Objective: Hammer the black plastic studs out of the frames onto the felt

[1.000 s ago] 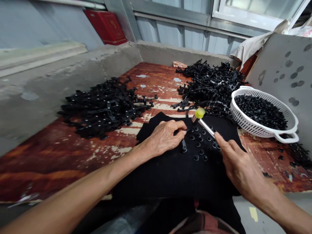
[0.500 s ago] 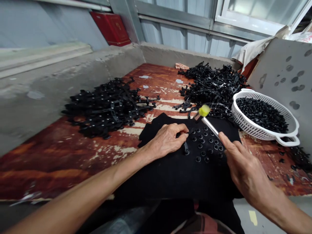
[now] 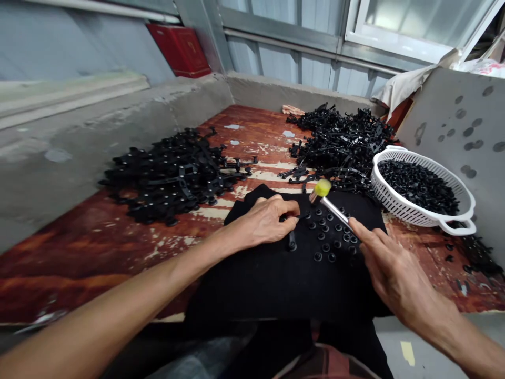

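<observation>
My right hand is closed round the silvery handle of a small mallet with a yellow face on its head. The mallet head hangs above the far part of a black cloth. On the cloth's left half, my left hand is closed on a slim black linked part, whose round-based end sticks out below the fingers; the rest is hidden by the hand. Several small round black caps lie spread on the cloth between both hands.
Piles of black linked parts lie at left and at the back of the worn red-brown table. A white plastic basket full of small black pieces stands at right, near a grey panel.
My left hand has shifted slightly left with the black part. The mallet head has moved a little left and down in the picture, still in my right hand.
</observation>
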### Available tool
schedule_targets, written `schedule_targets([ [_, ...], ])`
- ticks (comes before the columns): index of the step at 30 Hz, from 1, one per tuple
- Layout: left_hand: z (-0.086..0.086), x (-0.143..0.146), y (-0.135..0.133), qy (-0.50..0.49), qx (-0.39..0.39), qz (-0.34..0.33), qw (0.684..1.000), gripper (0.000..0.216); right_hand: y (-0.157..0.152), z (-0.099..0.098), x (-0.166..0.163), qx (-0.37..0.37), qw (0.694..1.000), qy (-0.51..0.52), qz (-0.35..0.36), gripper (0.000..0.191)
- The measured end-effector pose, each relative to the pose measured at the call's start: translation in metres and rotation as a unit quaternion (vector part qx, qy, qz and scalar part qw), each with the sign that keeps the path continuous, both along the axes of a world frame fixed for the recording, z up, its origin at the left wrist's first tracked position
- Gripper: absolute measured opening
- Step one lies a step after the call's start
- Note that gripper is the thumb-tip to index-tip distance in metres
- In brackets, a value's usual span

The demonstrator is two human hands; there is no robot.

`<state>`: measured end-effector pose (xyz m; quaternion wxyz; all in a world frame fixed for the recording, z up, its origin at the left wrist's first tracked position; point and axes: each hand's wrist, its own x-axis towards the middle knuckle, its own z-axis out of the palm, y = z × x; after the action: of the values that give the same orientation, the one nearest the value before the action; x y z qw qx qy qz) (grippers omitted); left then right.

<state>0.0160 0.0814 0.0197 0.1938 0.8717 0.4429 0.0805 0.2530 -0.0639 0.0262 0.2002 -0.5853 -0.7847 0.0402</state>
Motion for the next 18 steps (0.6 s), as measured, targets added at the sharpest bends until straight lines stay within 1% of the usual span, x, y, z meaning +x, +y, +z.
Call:
schedule_targets([
  [1,0.002,-0.006,0.003,0.008,0.008,-0.027,1.0,0.028,-0.006,-0.001,0.001,0.011,0.997,0.073,-0.005,0.057],
  [2,0.003,-0.012,0.005,0.015,0.02,-0.058,0.998,0.026,-0.012,-0.003,0.001,0.011,0.988,0.156,-0.019,0.054],
  [3,0.004,-0.019,0.007,0.02,0.036,-0.089,0.995,0.025,-0.019,-0.005,0.002,-0.001,0.97,0.24,-0.043,0.05],
  [5,0.006,-0.032,0.006,0.02,0.072,-0.137,0.988,0.027,-0.031,-0.012,0.004,-0.06,0.919,0.375,-0.107,0.044],
  [6,0.006,-0.038,0.003,0.016,0.091,-0.15,0.984,0.029,-0.036,-0.016,0.006,-0.092,0.89,0.425,-0.139,0.043],
  [8,0.005,-0.045,-0.006,-0.001,0.123,-0.158,0.98,0.038,-0.042,-0.023,0.009,-0.145,0.838,0.493,-0.183,0.046],
  [10,0.003,-0.048,-0.017,-0.023,0.143,-0.151,0.978,0.048,-0.044,-0.029,0.013,-0.164,0.805,0.532,-0.206,0.051],
  [12,-0.001,-0.05,-0.025,-0.048,0.159,-0.11,0.98,0.054,-0.045,-0.032,0.016,-0.165,0.787,0.555,-0.211,0.054],
  [13,-0.002,-0.05,-0.028,-0.06,0.166,-0.068,0.982,0.054,-0.045,-0.033,0.018,-0.164,0.782,0.564,-0.21,0.055],
  [15,-0.005,-0.051,-0.032,-0.085,0.161,0.052,0.982,0.049,-0.044,-0.036,0.022,-0.172,0.772,0.577,-0.203,0.055],
  [17,-0.005,-0.05,-0.033,-0.087,0.112,0.166,0.976,0.04,-0.043,-0.039,0.024,-0.185,0.763,0.587,-0.2,0.056],
  [18,-0.004,-0.048,-0.034,-0.07,0.075,0.204,0.974,0.038,-0.043,-0.04,0.026,-0.187,0.76,0.59,-0.2,0.057],
])
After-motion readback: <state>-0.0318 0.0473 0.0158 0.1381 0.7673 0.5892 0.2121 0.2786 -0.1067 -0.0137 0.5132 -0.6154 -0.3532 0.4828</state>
